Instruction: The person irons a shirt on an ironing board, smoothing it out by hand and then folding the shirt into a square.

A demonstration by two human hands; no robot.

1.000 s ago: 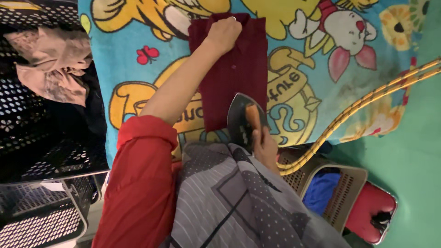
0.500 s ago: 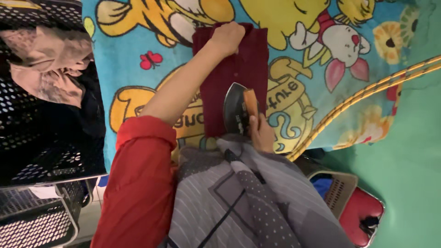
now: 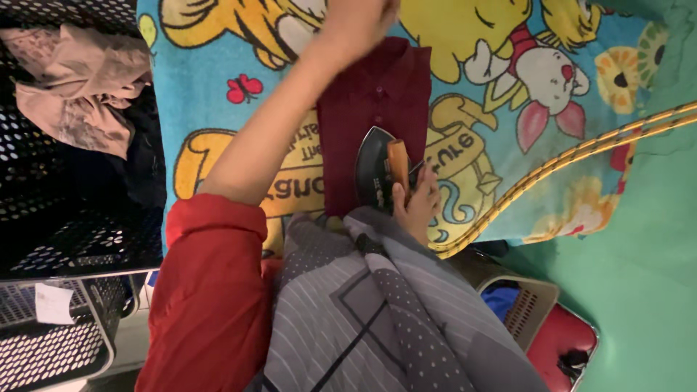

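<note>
Head view: a dark red shirt (image 3: 374, 109) lies flat on a cartoon-print blanket (image 3: 218, 109) covering the worktop. The right hand (image 3: 415, 207) is clenched around the wooden handle of a dark iron (image 3: 377, 170), which rests on the shirt's lower part. The left hand (image 3: 359, 22) presses the shirt's upper edge; its fingers are cut off by the frame, so whether it grips cannot be told. A striped yellow cord (image 3: 573, 156) crosses the blanket. A black perforated basket (image 3: 43, 189) with beige cloth (image 3: 80, 91) stands at the left.

Mid-frame, the right hand (image 3: 419, 205) grips a dark iron (image 3: 379, 168) on a folded maroon shirt (image 3: 377, 101); the left hand (image 3: 359, 18) presses its top.
</note>
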